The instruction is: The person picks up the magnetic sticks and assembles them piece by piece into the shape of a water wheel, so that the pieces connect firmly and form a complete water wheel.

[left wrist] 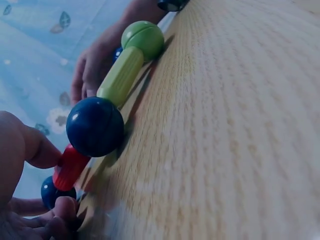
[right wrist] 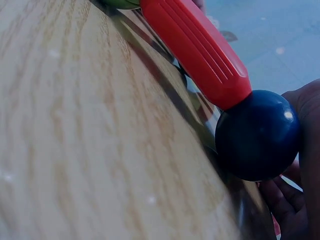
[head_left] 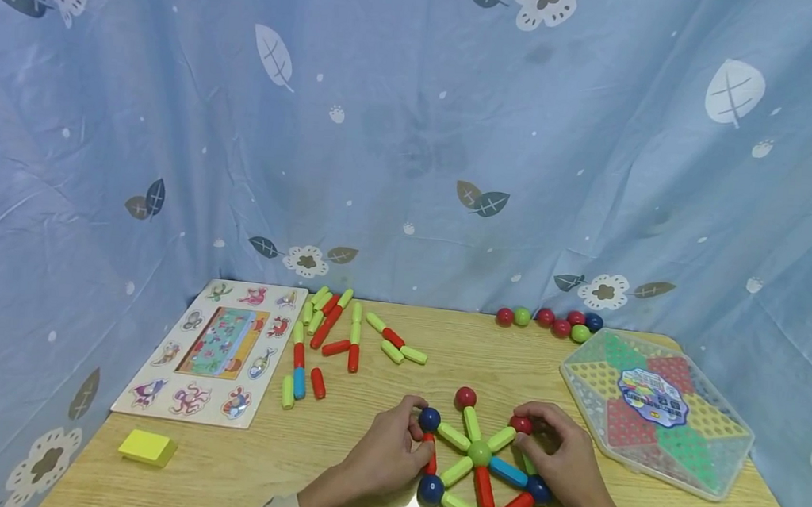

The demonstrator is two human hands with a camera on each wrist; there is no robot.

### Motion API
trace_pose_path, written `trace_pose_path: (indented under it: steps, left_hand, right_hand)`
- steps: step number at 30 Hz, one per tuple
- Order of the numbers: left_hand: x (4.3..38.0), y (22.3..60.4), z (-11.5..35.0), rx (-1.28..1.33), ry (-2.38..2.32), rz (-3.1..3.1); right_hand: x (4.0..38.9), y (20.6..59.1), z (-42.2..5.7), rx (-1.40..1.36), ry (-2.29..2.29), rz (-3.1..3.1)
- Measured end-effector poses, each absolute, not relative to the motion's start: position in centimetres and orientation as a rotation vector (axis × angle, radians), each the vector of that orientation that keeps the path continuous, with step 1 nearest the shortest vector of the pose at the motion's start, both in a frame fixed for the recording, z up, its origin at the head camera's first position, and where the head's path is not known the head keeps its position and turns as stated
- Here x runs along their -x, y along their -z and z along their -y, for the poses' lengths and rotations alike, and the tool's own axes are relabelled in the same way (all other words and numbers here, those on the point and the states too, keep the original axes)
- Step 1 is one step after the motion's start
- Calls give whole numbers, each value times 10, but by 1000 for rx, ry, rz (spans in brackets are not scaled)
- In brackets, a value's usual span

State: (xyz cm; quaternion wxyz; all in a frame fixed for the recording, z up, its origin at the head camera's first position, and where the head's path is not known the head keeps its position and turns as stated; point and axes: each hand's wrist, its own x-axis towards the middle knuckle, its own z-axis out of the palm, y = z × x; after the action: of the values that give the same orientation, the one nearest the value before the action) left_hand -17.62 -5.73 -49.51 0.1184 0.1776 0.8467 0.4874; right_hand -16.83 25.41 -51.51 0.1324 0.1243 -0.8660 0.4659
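Observation:
A flat wheel of magnetic rods and balls lies on the table, with a green ball [head_left: 479, 453] at its hub and rods fanning out to balls around it. My left hand [head_left: 390, 453] holds the left side: its thumb touches a red rod [left wrist: 71, 167] and its fingers curl round the blue ball [head_left: 429, 419] at that rod's far end. On the right, my right hand [head_left: 565, 461] grips a red ball [head_left: 521, 425] between thumb and fingers. Below that hand sits another blue ball [right wrist: 257, 135], joined to a red rod [right wrist: 200, 52]. A further red ball [head_left: 465, 397] tops the rod between the hands.
Loose green, red and blue rods [head_left: 355, 337] lie at the back left beside a picture puzzle board [head_left: 178, 323]. Several balls [head_left: 561, 328] line the back edge. A hexagonal game box [head_left: 658, 417] is at the right, a yellow block [head_left: 147, 448] at the front left.

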Motion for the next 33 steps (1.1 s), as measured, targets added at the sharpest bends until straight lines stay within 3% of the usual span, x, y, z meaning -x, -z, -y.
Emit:
trace_pose_path:
  steps: [26, 30, 33]
  left_hand:
    - [175, 496, 65, -605, -1334, -2599]
    - [176, 498, 65, -609, -1359, -2588]
    - [176, 499, 64, -623, -1358, -2591]
  right_hand:
    - [171, 516, -253, -368, -1280, 2511]
    - [168, 514, -252, -352, -1117, 2493]
    - [165, 502, -249, -504, -923, 2461]
